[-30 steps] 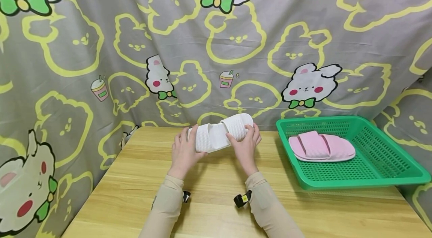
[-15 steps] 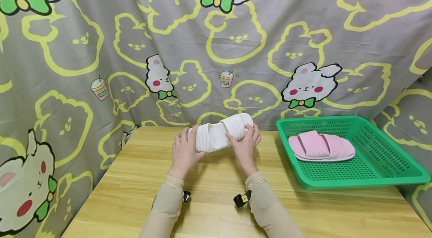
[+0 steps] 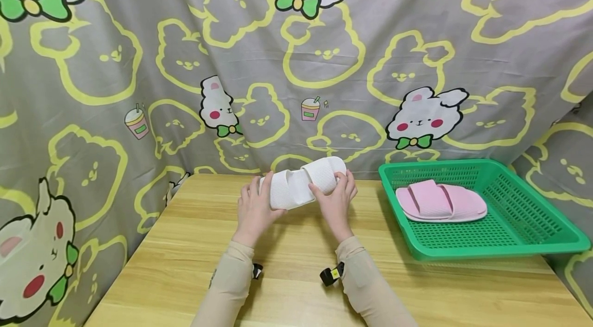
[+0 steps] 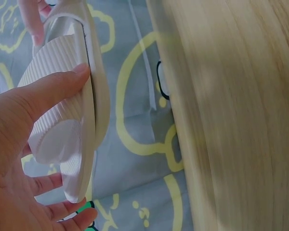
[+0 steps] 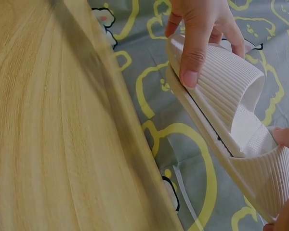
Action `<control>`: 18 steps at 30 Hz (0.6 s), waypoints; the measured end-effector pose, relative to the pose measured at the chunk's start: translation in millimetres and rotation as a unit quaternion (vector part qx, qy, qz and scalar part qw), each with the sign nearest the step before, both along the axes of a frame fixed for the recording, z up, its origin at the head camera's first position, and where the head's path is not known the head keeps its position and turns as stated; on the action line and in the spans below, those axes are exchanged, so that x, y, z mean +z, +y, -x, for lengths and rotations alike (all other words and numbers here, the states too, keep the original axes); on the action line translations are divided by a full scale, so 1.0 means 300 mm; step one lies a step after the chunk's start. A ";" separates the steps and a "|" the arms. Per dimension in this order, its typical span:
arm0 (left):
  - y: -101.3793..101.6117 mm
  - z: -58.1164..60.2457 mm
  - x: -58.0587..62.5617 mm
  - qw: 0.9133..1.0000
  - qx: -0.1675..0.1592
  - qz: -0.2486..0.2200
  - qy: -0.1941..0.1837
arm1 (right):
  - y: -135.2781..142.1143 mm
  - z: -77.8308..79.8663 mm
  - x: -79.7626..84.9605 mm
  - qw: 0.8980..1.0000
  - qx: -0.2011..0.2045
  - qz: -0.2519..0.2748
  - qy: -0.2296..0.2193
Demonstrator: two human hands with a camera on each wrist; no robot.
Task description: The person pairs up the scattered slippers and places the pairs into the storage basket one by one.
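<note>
A pair of white slippers (image 3: 301, 188), nested into each other with ribbed straps, is held up over the far side of the table. My left hand (image 3: 254, 213) grips the left end, its thumb along the near edge and its fingers around the back. At the right end, my right hand (image 3: 337, 206) holds the other strap, thumb in front. The left wrist view shows the thumb (image 4: 70, 86) pressing the sole's side over the ribbed strap. In the right wrist view a dark gap runs between the two stacked soles (image 5: 202, 115).
On the right of the wooden table (image 3: 287, 250) stands a green basket (image 3: 491, 253). Inside it, toward the left, lie pink slippers (image 3: 431, 201) nested the same way. A grey patterned curtain (image 3: 273, 59) hangs behind the table's far edge. Each wrist wears a small black camera (image 3: 331, 274).
</note>
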State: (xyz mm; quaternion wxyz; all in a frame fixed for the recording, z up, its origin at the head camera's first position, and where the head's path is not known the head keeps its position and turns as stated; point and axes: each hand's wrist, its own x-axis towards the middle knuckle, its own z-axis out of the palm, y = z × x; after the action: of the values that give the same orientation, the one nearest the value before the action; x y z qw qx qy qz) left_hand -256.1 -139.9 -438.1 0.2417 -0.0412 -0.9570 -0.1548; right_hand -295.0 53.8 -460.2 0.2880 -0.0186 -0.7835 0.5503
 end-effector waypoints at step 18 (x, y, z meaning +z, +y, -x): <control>0.027 0.002 -0.015 1.000 0.004 0.011 0.021 | -0.002 0.003 -0.005 1.000 -0.006 -0.003 0.012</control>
State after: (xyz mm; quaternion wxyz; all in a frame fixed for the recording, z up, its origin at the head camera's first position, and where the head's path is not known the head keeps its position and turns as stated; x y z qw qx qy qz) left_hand -256.7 -132.0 -442.6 0.2615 -0.0434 -0.9537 -0.1422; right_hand -295.8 53.2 -461.6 0.3012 -0.0160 -0.7813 0.5464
